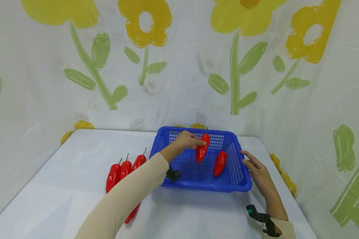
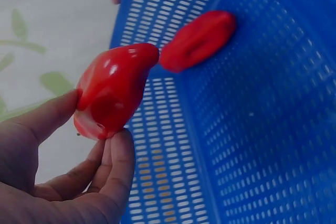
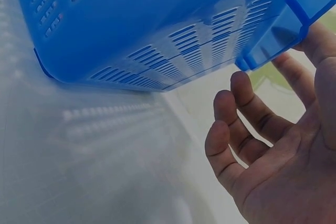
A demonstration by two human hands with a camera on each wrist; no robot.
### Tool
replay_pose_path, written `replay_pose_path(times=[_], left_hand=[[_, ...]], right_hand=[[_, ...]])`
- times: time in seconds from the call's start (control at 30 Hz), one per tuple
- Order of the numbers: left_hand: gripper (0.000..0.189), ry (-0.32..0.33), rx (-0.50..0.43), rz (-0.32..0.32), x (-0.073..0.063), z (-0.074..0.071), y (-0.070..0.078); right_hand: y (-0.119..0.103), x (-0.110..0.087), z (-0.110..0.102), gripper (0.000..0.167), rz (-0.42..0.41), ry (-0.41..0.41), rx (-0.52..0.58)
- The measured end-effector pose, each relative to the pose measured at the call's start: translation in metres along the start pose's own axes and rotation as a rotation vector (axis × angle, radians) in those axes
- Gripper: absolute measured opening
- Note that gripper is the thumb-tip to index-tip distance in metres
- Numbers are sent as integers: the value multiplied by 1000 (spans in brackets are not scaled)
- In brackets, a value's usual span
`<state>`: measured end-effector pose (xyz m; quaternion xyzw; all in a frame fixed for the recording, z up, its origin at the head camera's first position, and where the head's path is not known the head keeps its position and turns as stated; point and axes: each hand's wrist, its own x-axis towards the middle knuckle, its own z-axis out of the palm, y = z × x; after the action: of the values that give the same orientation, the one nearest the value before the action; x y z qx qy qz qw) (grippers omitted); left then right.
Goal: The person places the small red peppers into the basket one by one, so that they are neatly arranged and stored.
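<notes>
My left hand (image 1: pixel 189 140) pinches a red pepper (image 1: pixel 202 150) between thumb and fingertips, over the blue plastic basket (image 1: pixel 197 187). The stem of this pepper points up in the head view, and its tapered end hangs down. A second red pepper (image 1: pixel 220 163) lies inside the basket, toward its right wall. At the basket's right rim is my right hand (image 1: pixel 259 174), holding the edge with thumb and forefinger. Its other fingers (image 3: pixel 224 109) are loosely bent beside the slotted side wall, off the basket, in the right wrist view.
Several red peppers (image 1: pixel 113 176) lie on the white table (image 1: pixel 62 166) to the left, partly hidden by my left sleeve (image 1: pixel 137 186). A white cloth (image 1: pixel 185 99) with printed yellow flowers hangs behind the table and along its sides.
</notes>
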<state>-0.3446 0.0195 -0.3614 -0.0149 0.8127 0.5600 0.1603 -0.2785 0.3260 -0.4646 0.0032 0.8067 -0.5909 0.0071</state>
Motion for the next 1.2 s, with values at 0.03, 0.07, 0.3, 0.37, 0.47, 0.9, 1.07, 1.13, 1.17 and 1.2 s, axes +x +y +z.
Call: replay_pose_path(times=[0.03,0.07,0.3,0.37,0.47,0.9,1.07,1.13,1.17,1.2], left_hand=[[38,2,8,-11,1,3,-1],[37,5,18,-18,3,6,-2],[47,11,64,-65,16,27,-8],[48,14,68,-83,18,31,-8],[49,15,76,-95,22,35,-8],[52,-51,70,-129,37,55,-15],[55,-73,95,-141,41,59,-17],[54,-82,80,-145,39,58,-16],[54,-86,74,-151,38,58,-14],[54,-90,68,-159,37,57,-13]], right_hand=[[0,0,0,60,2,-1,-1],[0,0,0,61,2,-4,-4],[-1,-2,-3,60,2,18,-27],[-1,-1,-4,60,-1,16,-26],[-1,0,-3,60,2,9,-24],[4,1,-2,60,13,22,-17],[5,3,-1,59,6,21,-9],[5,4,-1,58,1,22,-12],[4,5,-1,58,-2,23,-11],[3,5,-1,58,-5,23,-11]])
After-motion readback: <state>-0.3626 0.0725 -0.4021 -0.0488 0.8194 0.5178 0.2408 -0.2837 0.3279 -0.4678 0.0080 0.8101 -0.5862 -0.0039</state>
